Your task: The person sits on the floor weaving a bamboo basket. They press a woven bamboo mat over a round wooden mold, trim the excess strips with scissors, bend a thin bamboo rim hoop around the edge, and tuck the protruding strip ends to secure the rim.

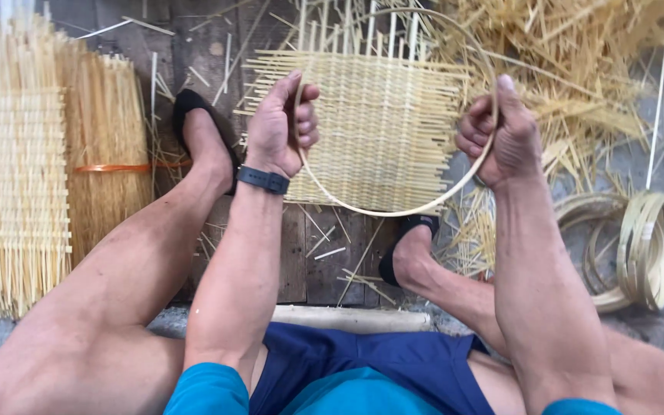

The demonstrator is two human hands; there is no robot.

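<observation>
Currently you hold one bamboo hoop [393, 209]: a thin, pale strip bent round, its plane facing you, no clear long axis. Your left hand [282, 127] grips it at 9 o'clock, your right hand [501, 134] at 3 o'clock, both fists closed. Behind it: woven mat [382, 127].

Pale straw woven mat [382, 123], black wristband [263, 180], orange tie [113, 167] on the bundle [105, 146], navy shorts [363, 361].
</observation>
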